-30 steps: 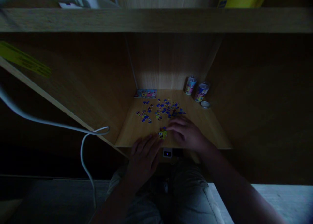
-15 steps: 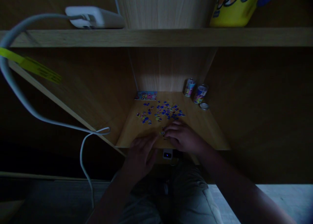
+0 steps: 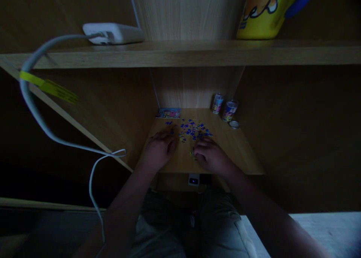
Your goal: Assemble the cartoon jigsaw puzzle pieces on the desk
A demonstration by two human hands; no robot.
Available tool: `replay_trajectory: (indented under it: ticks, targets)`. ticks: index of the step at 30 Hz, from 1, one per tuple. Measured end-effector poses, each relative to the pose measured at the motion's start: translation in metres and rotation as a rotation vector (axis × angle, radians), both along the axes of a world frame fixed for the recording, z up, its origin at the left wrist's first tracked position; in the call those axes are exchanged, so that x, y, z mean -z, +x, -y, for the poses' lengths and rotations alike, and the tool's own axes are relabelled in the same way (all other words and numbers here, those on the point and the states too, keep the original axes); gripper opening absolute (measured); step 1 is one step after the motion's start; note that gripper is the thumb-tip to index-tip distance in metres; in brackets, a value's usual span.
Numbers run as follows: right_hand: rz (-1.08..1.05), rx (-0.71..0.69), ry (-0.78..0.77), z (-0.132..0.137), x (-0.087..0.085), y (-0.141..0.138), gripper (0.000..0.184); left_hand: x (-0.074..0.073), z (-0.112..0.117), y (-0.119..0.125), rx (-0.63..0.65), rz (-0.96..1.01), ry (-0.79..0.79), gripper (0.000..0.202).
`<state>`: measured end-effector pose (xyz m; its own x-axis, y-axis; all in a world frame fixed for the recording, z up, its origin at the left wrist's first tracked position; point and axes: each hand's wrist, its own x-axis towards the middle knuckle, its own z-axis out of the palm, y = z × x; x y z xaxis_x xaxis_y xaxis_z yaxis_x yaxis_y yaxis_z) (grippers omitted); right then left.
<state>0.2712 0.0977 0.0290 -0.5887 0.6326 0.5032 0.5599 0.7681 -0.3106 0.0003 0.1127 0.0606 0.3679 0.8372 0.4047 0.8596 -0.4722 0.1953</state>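
Jigsaw puzzle pieces [image 3: 194,129], mostly blue with some yellow and pink, lie scattered over the wooden desk surface [image 3: 180,162]. My left hand [image 3: 159,149] rests over the left group of pieces, fingers curled downward. Its fingertips are hidden, and what is under them does not show. Close to the front edge, my right hand [image 3: 210,154] is closed with thumb and fingers at a small yellowish puzzle piece [image 3: 192,153]. Part of that piece is covered by the fingers.
At the back left lies a colourful printed picture card [image 3: 169,113]. Two printed tins [image 3: 217,103] and a round lid [image 3: 234,124] stand at the back right. Overhead, a shelf [image 3: 180,58] carries a white power adapter [image 3: 115,33] with a dangling cable [image 3: 93,150] and a yellow mug [image 3: 256,21].
My left hand has moved forward and away from the small piece, onto the left group of pieces. My right hand has shifted slightly right with the piece. The camera view has tilted slightly.
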Motion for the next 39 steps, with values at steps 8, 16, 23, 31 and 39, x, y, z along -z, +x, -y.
replay_trajectory:
  ticks: [8, 16, 23, 31, 39]
  targets:
    - [-0.018, 0.039, -0.004, -0.001, 0.001, 0.001, 0.024, 0.016, -0.020, 0.000, -0.213, 0.083, 0.053, 0.036]
    - [-0.018, 0.151, 0.001, -0.003, 0.004, 0.002, 0.026, 0.021, -0.003, -0.003, 0.014, 0.089, -0.033, 0.018]
    - [-0.013, 0.170, 0.012, -0.002, 0.004, 0.002, 0.026, 0.019, -0.009, -0.008, 0.197, 0.122, -0.064, 0.016]
    - [-0.021, 0.162, 0.006, -0.004, 0.006, 0.002, 0.026, 0.018, -0.008, -0.008, 0.153, 0.176, -0.052, 0.030]
    - [-0.033, 0.150, -0.008, 0.000, 0.004, 0.002, 0.030, 0.028, -0.011, -0.027, -0.270, 0.241, 0.025, 0.028]
